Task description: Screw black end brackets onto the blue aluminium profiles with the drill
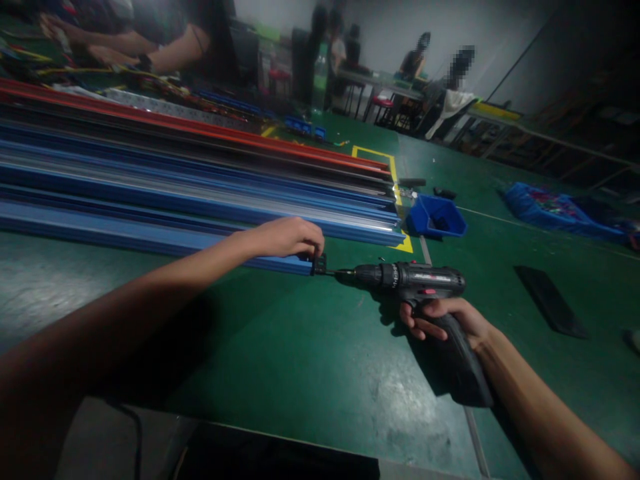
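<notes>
My right hand [445,320] grips a black cordless drill [425,279] by its handle, with the drill pointing left. Its thin bit [330,272] reaches a small black end cap [320,265] on the end of a long blue profile [280,265]. My left hand [295,239] lies over that end, fingers curled down and closed on the end cap. The fingertips are partly hidden. Just above the drill, a tiny dark screw-like piece [381,259] lies on the green tabletop [300,360].
Behind the profile lie more blue profiles [200,193] and red ones [200,127]. A blue bin [437,217] stands beyond the drill. Farther right are a black flat piece [550,300] and a blue tray [550,203]. A co-worker's arms [165,53] show at upper left.
</notes>
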The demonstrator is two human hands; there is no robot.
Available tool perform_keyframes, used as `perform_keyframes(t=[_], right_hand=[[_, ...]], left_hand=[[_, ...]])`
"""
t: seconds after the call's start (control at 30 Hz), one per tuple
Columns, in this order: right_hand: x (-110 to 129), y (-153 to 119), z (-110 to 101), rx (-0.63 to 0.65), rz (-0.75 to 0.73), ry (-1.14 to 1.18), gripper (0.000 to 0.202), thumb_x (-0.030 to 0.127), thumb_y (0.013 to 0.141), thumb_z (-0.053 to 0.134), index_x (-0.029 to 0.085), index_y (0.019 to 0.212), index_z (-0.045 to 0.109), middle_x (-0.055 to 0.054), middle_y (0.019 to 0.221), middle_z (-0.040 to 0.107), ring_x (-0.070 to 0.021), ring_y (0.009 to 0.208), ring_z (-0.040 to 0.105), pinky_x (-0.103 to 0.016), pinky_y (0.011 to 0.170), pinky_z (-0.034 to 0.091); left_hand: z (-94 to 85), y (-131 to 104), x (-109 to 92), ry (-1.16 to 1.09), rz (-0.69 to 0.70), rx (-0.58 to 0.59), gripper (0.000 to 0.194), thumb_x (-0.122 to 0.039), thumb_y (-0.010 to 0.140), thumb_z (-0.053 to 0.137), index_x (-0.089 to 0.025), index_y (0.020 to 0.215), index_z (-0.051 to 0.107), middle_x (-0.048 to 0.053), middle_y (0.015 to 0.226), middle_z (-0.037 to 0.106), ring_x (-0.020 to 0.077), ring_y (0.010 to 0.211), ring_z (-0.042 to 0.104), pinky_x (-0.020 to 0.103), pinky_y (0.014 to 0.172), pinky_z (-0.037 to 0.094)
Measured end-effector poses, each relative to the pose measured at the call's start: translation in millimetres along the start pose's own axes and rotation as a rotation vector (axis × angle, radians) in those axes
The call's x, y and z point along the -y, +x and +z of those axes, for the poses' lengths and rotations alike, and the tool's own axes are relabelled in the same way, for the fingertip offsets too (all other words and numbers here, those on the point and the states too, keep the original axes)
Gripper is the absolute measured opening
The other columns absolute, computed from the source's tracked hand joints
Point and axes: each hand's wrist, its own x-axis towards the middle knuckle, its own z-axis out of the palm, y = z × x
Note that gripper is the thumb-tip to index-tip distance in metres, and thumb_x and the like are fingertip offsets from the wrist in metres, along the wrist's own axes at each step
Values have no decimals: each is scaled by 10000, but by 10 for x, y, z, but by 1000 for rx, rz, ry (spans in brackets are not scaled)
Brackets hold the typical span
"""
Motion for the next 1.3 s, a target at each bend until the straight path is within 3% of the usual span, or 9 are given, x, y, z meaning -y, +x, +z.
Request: perform_keyframes(t=[1.3], right_hand=[[20,-31,-1,-89,48,-15,220,165,863,719,17,1002,803,-123,880,761,-43,485,564,-219,684,583]], left_hand=[[7,-3,6,-17,11,-19,189,-76,918,606,-189,890,755,19,888,743,125,785,683,214,747,482]])
